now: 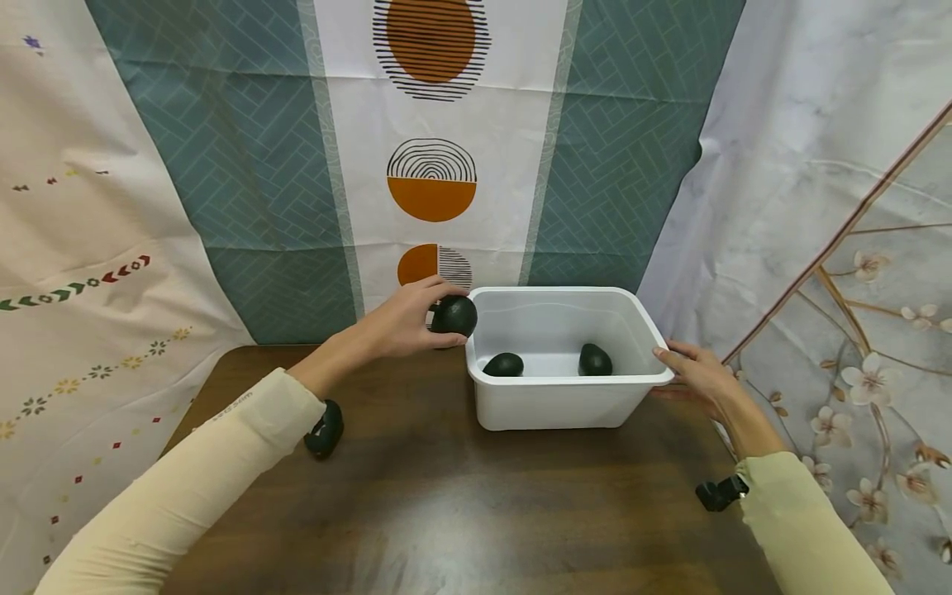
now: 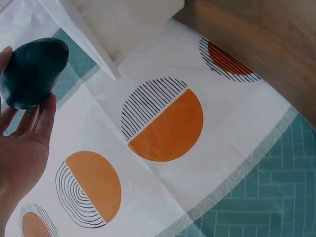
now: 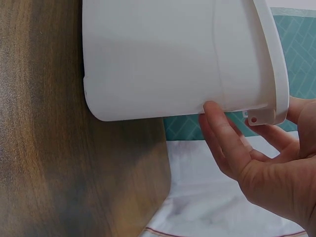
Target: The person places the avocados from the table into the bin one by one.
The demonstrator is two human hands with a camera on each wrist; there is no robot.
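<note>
My left hand [image 1: 407, 318] grips a dark green avocado [image 1: 455, 316] between thumb and fingers, at the upper left corner of a white plastic bin [image 1: 558, 405]. In the left wrist view the avocado [image 2: 33, 71] shows smooth and rounded, with fingertips along its lower side. Two more avocados lie inside the bin, one [image 1: 504, 364] at the near left, the other [image 1: 595, 359] right of the middle. My right hand [image 1: 695, 372] holds the bin's right end, thumb on the rim. In the right wrist view, fingers [image 3: 222, 133] reach under the rim against the outer wall.
The bin stands on a brown wooden table [image 1: 416, 512] near its back edge. Patterned cloth [image 1: 625, 165] hangs behind, with a flowered cloth [image 1: 855, 330] close on the right. A black camera [image 1: 324, 430] sits at the left wrist, another [image 1: 721, 493] at the right.
</note>
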